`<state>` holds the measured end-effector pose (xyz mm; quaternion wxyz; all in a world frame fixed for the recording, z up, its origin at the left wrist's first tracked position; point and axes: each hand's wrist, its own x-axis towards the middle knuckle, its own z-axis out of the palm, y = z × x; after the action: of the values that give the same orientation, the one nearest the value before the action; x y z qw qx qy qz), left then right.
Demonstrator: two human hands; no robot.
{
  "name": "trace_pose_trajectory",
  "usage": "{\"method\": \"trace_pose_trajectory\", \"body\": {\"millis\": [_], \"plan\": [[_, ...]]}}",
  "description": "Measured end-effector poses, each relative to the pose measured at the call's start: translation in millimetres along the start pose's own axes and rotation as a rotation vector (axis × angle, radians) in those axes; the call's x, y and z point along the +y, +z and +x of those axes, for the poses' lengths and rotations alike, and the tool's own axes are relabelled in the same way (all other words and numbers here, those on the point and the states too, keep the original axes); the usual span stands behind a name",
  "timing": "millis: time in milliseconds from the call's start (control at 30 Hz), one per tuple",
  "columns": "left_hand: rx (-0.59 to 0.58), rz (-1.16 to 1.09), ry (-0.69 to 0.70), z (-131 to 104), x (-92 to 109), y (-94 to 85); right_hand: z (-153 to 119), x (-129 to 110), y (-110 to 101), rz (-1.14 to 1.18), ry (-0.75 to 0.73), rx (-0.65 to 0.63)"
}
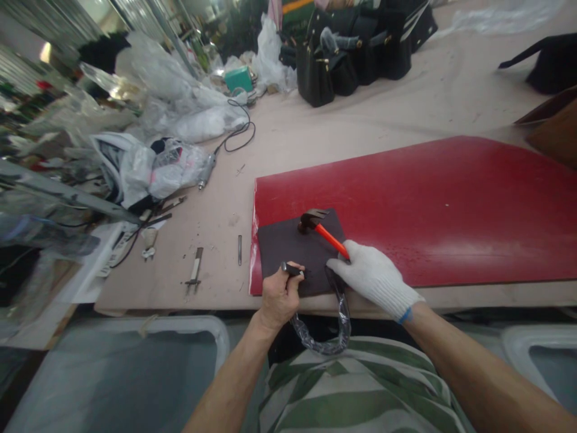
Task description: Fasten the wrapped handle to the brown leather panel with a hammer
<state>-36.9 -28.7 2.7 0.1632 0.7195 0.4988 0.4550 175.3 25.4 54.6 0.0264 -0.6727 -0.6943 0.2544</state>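
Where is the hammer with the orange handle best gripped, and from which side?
Grip the hammer on its orange shaft near the lower end, coming from the near-right, as the gloved right hand does. The shaft slants toward that hand, and the head rests on the dark pad, away from the bare left hand.

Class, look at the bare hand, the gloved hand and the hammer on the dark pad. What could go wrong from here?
1. The bare left hand pinches the handle strap's end on the dark pad, close to the hammer; a missed blow could hit its fingers.
2. The right hand grips the hammer through a knit glove, which might slip.
3. The strap's loop hangs off the table edge and could drag loose.
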Motion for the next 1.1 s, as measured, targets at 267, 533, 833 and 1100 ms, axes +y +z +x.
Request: {"method": "trace_pose_trajectory", "body": {"millis": [267,533,833,1100], "plan": [[-0.038,-0.006,0.027,0.0,-6.2,-2.1,-4.2,0.1,-5.6,0.076,-0.036,-0.01],[-0.004,0.014,0.047,-3.7,-8.8,-0.8,-4.2,0.5,-4.9,0.068,-0.069,0.017],[-0.049,-0.056,0.012,1.0,-9.0,-0.4,-4.3,-0.5,-3.5,0.094,-0.061,0.034],[-0.063,-0.086,0.02,4.3,-6.9,-3.1,0.7,11.5,-4.6,0.284,-0.185,0.015]]}}
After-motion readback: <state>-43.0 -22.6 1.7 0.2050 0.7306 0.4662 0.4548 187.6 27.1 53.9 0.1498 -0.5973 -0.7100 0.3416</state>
